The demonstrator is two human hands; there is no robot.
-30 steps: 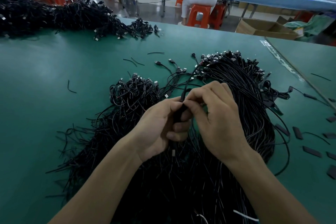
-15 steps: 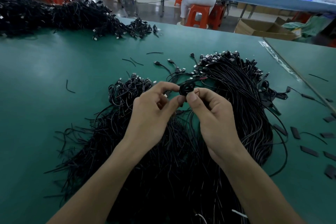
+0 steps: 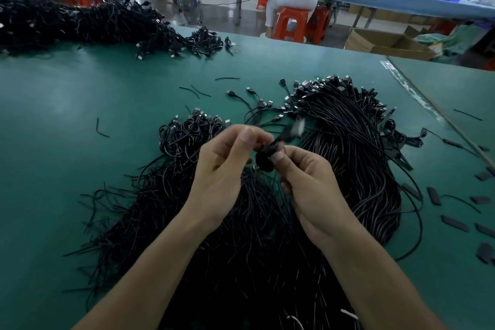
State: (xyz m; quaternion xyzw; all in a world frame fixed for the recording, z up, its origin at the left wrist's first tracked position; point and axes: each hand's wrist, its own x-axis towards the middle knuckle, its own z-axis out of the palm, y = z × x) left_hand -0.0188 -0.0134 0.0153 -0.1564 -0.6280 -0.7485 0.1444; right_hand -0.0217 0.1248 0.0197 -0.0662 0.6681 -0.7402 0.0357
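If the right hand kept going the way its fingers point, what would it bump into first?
The right hand pinches a small coiled cable. Pushed on, it would likely meet the left hand just beyond, though depth is unclear.

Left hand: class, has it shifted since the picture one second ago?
Yes. The left hand, pinching the coiled cable, has moved away from the person, toward the small cable pile.

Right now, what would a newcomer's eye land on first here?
First, the big heap of black cables sprawled across the middle of the green table. Just above it, at centre, the left grip and right grip pinch a small coiled black cable between them. A second cable pile lies along the table's far left side.
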